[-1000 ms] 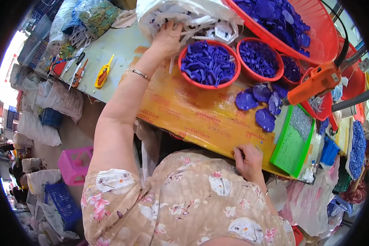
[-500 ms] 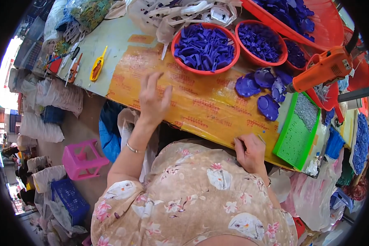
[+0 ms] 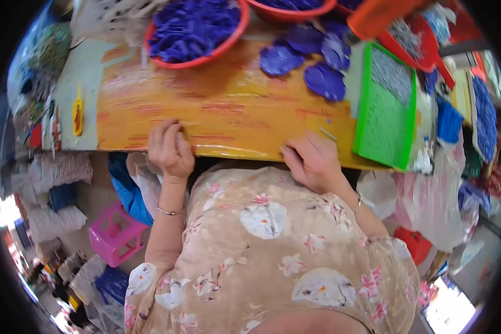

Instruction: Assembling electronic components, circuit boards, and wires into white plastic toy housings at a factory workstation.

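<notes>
Two hands: left hand (image 3: 171,151), fingers loosely bent at the edge of the table (image 3: 150,100); right hand (image 3: 315,162), back up, fingers curled
Grip: hidden, cannot tell
Metal pin (image 3: 328,134): on the table, just beyond right hand
Orange tool (image 3: 384,15): cut off above

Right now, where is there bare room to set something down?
Mostly on the orange covering, between the left hand, the red basket of purple pieces and the loose purple discs. It's crowded farther right, around the green tray and red scoop.
</notes>
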A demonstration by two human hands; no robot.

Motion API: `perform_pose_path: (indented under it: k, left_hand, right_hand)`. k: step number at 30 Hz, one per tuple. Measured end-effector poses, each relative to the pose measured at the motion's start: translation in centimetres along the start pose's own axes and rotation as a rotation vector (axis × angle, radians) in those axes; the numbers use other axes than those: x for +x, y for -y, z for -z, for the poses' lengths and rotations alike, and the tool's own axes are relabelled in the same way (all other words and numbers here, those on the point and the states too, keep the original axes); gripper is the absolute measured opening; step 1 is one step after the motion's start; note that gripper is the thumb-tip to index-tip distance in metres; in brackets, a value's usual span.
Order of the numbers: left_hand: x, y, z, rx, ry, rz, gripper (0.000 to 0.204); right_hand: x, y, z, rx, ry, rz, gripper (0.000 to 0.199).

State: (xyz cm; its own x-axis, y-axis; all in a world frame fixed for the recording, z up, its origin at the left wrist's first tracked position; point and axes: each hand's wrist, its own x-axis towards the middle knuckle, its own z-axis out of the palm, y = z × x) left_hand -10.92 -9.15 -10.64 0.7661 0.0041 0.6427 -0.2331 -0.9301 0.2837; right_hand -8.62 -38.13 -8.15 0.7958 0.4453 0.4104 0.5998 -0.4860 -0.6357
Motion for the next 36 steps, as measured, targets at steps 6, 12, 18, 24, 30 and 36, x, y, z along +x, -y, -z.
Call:
perform_pose_path:
  k: [6, 12, 18, 24, 30, 36]
  left_hand:
    - [0.3, 0.1, 0.1, 0.006, 0.008, -0.031, 0.016]
    - [0.0, 0.1, 0.2, 0.010, -0.017, -0.053, 0.015]
    - [0.3, 0.0, -0.3, -0.001, -0.018, -0.043, 0.014]
    - [0.3, -0.2, 0.3, 0.019, -0.015, -0.018, 0.014]
    - [0.2, 0.5, 0.1, 0.049, -0.065, 0.004, 0.010]
    - [-1.3, 0.1, 0.2, 0.020, -0.123, 0.024, 0.014]
  right_hand:
    - [-1.1, 0.8, 2.5, -0.031, -0.159, -0.036, 0.013]
    - [-1.1, 1.2, 3.9, -0.453, -0.020, -0.233, 0.017]
    - [-0.5, 0.2, 3.2, -0.651, 0.135, -0.235, 0.010]
    - [-0.8, 1.7, 2.2, -0.053, 0.105, -0.114, 0.013]
    - [0.3, 1.9, 1.4, 0.012, -0.060, -0.229, 0.013]
    - [1.2, -0.2, 0.2, -0.069, 0.086, -0.047, 0.007]
